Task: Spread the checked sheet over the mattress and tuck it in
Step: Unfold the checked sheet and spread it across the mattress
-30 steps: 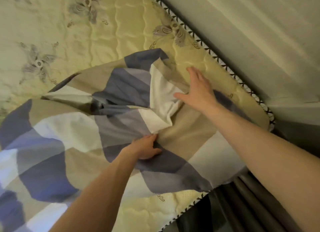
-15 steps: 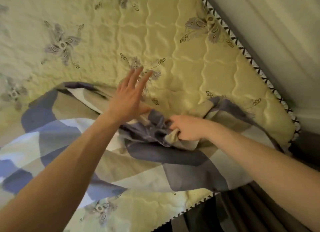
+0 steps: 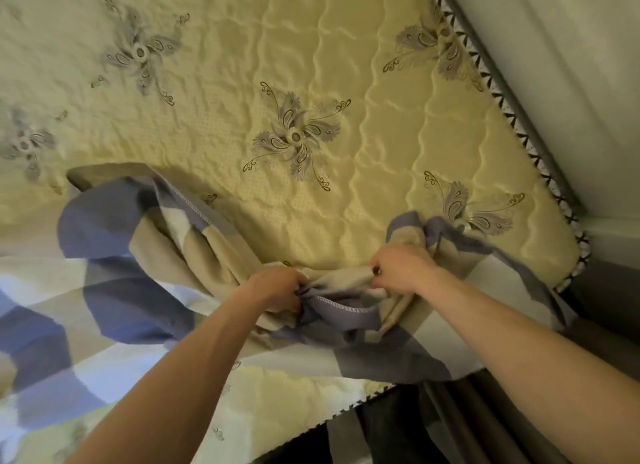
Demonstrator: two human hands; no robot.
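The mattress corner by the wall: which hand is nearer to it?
Right. The right hand grips the bunched checked sheet just short of the mattress corner; the left hand grips the same hem farther from it, toward the middle of the bed.

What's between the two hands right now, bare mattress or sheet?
Sheet. In the head view a bunched fold of the checked sheet, stitched hem showing, spans from the left hand to the right hand; both grip it.
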